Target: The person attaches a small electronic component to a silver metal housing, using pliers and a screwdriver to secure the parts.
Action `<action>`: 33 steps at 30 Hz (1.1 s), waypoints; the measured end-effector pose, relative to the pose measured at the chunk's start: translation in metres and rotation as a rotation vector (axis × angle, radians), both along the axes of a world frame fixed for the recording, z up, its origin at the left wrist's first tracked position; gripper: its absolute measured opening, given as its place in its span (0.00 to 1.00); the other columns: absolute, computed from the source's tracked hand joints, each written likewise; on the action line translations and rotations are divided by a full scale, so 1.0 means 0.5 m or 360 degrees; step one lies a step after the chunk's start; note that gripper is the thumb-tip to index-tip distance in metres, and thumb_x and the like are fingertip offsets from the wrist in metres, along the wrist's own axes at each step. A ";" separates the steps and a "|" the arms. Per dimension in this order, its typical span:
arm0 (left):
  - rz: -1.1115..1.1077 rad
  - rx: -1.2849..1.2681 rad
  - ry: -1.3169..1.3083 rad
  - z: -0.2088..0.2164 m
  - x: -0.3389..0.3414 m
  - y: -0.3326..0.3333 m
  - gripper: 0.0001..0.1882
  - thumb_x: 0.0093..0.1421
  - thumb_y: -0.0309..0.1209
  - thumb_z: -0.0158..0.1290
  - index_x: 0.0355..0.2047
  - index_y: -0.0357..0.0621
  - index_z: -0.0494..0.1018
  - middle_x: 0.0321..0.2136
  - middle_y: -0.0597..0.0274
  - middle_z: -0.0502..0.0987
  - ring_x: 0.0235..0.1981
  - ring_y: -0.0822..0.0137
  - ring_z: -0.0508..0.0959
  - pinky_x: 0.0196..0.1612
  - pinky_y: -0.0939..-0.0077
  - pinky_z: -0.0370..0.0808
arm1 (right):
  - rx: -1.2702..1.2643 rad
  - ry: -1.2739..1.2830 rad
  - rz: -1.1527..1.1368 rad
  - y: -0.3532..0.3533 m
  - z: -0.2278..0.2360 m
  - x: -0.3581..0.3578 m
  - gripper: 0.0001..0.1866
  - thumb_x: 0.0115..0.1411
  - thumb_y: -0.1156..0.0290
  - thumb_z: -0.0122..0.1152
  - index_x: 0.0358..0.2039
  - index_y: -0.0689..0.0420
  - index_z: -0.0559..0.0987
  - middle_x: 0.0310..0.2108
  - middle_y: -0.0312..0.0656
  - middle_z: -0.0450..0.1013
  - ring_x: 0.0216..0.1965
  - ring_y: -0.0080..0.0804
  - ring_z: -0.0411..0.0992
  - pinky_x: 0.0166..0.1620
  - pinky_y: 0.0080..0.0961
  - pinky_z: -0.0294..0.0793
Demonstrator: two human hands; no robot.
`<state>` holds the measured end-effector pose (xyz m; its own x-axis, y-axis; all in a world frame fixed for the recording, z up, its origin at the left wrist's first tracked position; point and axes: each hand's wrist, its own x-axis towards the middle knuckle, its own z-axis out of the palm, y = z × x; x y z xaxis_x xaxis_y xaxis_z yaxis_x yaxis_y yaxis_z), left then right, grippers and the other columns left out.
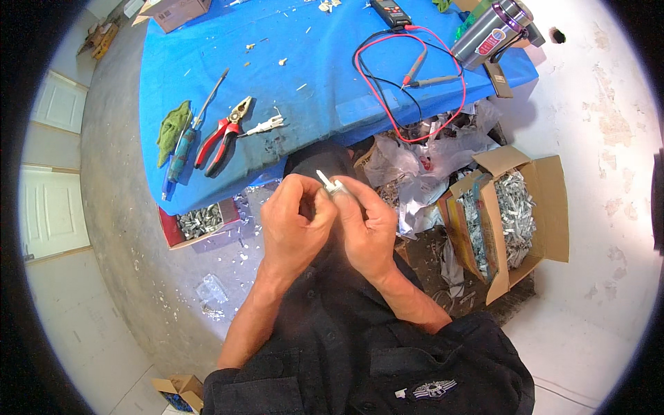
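Observation:
Close together in front of my lap, my left hand [296, 216] and my right hand [368, 225] meet at the fingertips. Between them is a small white part [333, 186] with a thin prong sticking up toward the table. My right thumb and fingers pinch it; the left fingers are curled with their tips against its side. Most of the part is hidden by the fingers. Beyond my hands, on the blue-covered table [304, 62], lie red-and-black pliers [220, 142], a small white piece with thin wires [266, 125] and a screwdriver with a blue handle [185, 149].
A multimeter [391, 12] with red and black leads and a metal flask [490, 36] occupy the table's far right. Below right stands an open cardboard box [553, 207] of small silvery pieces, near crumpled plastic bags [415, 169]. A red box [200, 223] of metal parts sits below left.

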<state>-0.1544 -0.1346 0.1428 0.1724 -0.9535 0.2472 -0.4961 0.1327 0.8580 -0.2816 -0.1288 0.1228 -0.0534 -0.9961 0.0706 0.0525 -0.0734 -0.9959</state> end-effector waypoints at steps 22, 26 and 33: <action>0.0041 0.0124 0.0087 0.012 -0.023 -0.001 0.05 0.58 0.21 0.59 0.29 0.36 0.73 0.21 0.55 0.75 0.21 0.68 0.76 0.26 0.71 0.72 | -0.0260 0.0467 -0.0142 -0.004 0.019 -0.028 0.14 0.68 0.74 0.63 0.52 0.66 0.81 0.41 0.55 0.82 0.41 0.41 0.83 0.44 0.33 0.80; -0.0096 0.0336 0.0033 -0.028 -0.030 0.038 0.03 0.62 0.22 0.57 0.31 0.37 0.74 0.21 0.68 0.75 0.24 0.79 0.72 0.28 0.79 0.70 | -0.0033 -0.0049 -0.0327 -0.051 0.017 -0.064 0.15 0.72 0.72 0.58 0.55 0.65 0.79 0.27 0.34 0.75 0.23 0.14 0.69 0.27 0.16 0.69; -0.0322 0.0126 -0.0095 -0.039 -0.033 -0.012 0.04 0.64 0.24 0.57 0.32 0.38 0.76 0.25 0.49 0.79 0.25 0.52 0.81 0.29 0.60 0.76 | 0.0250 -0.0734 -0.0018 -0.035 0.013 -0.116 0.17 0.76 0.66 0.55 0.57 0.64 0.77 0.31 0.35 0.75 0.22 0.17 0.68 0.25 0.15 0.67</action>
<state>-0.1711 -0.1408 0.1231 -0.0368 -0.9840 0.1745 -0.5163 0.1682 0.8397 -0.3397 -0.1463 0.1294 -0.0548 -0.9919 -0.1142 0.4911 0.0728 -0.8681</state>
